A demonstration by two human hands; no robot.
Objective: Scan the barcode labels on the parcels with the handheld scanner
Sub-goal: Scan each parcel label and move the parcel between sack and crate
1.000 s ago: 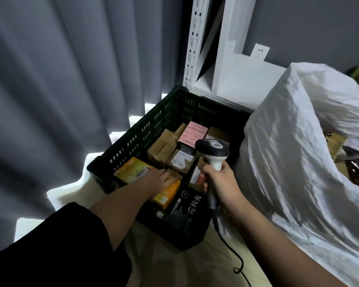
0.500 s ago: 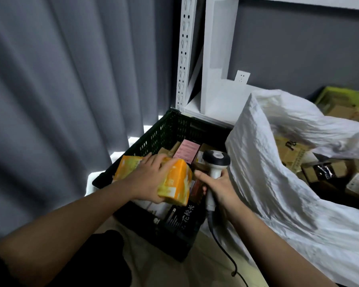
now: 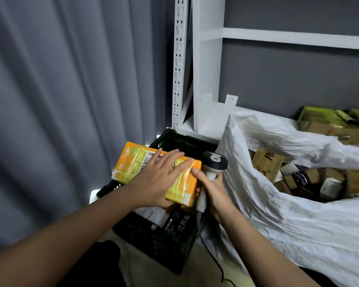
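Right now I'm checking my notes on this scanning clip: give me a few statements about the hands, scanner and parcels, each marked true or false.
1. The left hand holds an orange parcel above the black crate. True.
2. The right hand grips the scanner. True.
3. The scanner is cordless. False: a dark cable trails from its handle.
4. The orange parcel has no label. False: a barcode label shows on top, partly under the fingers.
5. The white sack is empty. False: boxes lie inside.
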